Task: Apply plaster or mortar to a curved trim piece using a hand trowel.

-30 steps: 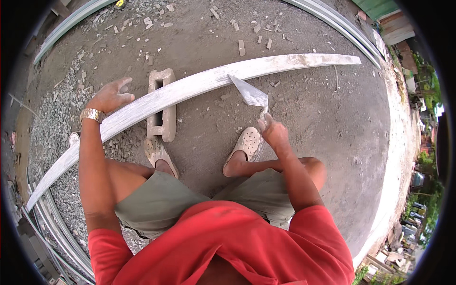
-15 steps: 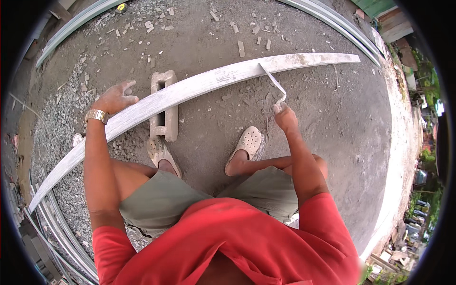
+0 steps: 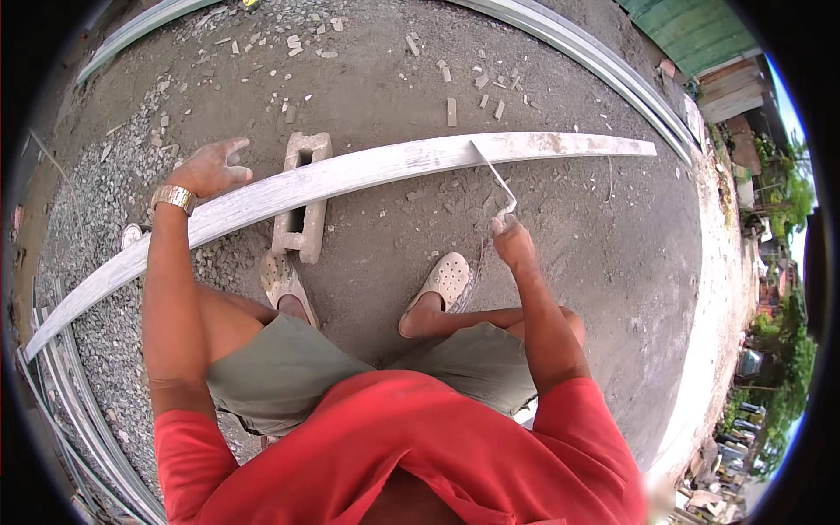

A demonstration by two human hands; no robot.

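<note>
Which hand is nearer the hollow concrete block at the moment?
Left. The left hand is just left of the hollow concrete block; the right hand, holding the trowel, is farther off to its right.

In the right hand (image 3: 514, 241), the trowel (image 3: 494, 174) is smeared whitish grey; beyond that grip, the plank (image 3: 367, 169) is streaked white and grey, blotched brown. On the grip's near side, beige clogs (image 3: 448, 278) are dotted with holes, shorts (image 3: 289, 367) coloured olive, the shirt (image 3: 411, 437) red.

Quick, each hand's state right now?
Left hand: open, fingers and thumb apart, gripping nothing.
Right hand: closed, holding the trowel.
</note>
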